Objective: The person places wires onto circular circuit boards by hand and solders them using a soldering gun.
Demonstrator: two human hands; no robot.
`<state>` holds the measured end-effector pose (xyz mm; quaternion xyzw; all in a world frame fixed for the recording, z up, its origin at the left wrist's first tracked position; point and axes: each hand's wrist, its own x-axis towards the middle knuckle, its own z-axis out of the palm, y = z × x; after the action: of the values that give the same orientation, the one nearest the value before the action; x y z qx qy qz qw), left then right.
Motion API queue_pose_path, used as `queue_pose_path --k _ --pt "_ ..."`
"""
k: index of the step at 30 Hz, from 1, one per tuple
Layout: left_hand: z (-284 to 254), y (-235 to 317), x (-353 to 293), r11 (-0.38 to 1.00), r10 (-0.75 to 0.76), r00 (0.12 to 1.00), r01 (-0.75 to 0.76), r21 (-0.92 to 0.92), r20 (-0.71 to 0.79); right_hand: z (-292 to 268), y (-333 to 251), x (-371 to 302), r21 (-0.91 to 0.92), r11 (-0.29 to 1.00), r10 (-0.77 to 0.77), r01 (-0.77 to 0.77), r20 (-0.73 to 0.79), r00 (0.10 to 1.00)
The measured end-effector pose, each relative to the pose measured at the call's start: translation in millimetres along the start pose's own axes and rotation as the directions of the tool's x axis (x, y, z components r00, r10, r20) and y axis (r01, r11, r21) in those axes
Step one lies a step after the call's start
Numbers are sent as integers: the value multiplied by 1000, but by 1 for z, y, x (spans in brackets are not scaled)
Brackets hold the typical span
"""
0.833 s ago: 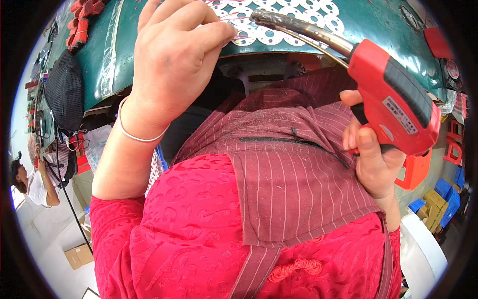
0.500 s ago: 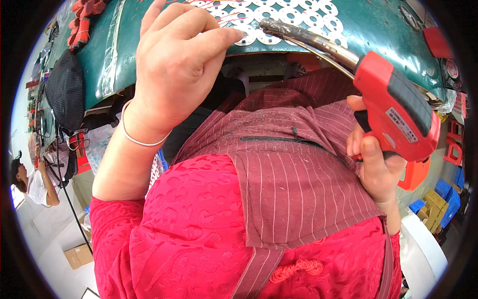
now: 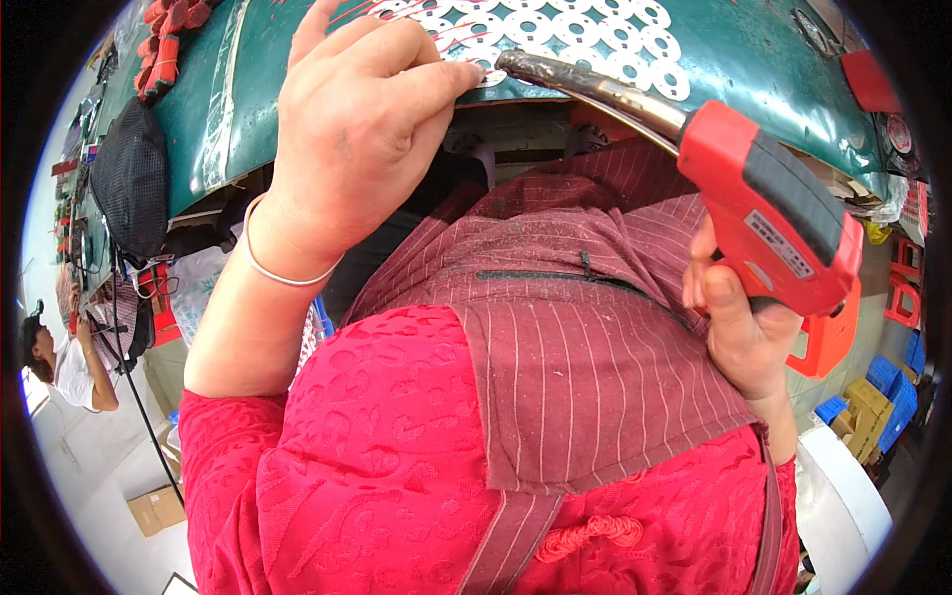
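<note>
While hands (image 3: 357,129) (image 3: 749,337) sit apart, left's hold unclear, right clasping soldering gun (image 3: 772,198), partly hiding discs (image 3: 561,28) on table (image 3: 739,59)

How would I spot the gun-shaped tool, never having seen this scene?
Along the top lies a green tabletop; below its right half, the person's right hand holds the gun-shaped tool. Its red body carries a black panel, and its long, dark-tipped metal barrel sets it apart from the flat white discs.
</note>
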<state>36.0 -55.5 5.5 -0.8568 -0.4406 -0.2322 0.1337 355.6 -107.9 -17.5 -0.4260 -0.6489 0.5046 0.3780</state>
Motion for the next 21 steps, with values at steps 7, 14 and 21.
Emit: queue_pose_path --k 7,14,21 --pt "1 -2 0 1000 -7 1000 7 -7 14 4 -4 7 -69 996 -46 48 29 999" --pt "0 -2 0 1000 -10 1000 10 0 18 5 -4 8 10 999 -48 48 14 999" --pt "-1 1 -1 1000 -7 1000 7 -2 30 6 -1 4 -51 994 -98 100 28 995"
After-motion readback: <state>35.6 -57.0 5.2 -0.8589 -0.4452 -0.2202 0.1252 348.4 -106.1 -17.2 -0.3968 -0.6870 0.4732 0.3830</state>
